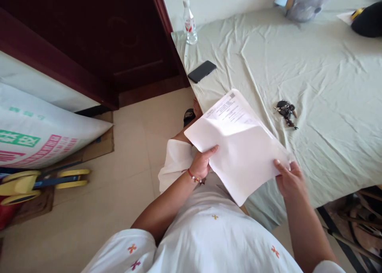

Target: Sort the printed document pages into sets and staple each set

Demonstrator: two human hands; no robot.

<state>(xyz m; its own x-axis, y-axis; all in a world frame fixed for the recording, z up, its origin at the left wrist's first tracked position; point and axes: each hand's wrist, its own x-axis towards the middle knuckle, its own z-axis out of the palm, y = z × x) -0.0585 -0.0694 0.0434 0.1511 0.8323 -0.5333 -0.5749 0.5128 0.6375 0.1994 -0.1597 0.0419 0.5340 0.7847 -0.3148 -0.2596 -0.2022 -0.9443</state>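
A small stack of white paper sheets [241, 157] is held in front of my body, over the table's near edge. Printed lines and a dark square code show along its far edge; the rest of the upper face looks blank, with a bend across it. My left hand [203, 161] grips the left edge, thumb on top and fingers hidden beneath. At the right corner, my right hand [291, 177] pinches the paper with the thumb above and the other fingers mostly underneath. A beaded red bracelet [195, 178] circles my left wrist.
On the cloth-covered table [328, 78] lie a black phone [202, 71] and a bunch of keys [286, 112]. A clear bottle [190, 24] stands at the far corner, and a plastic tub [307, 4] behind. Left on the floor are a large sack [44, 125] and a yellow wheeled object [44, 183].
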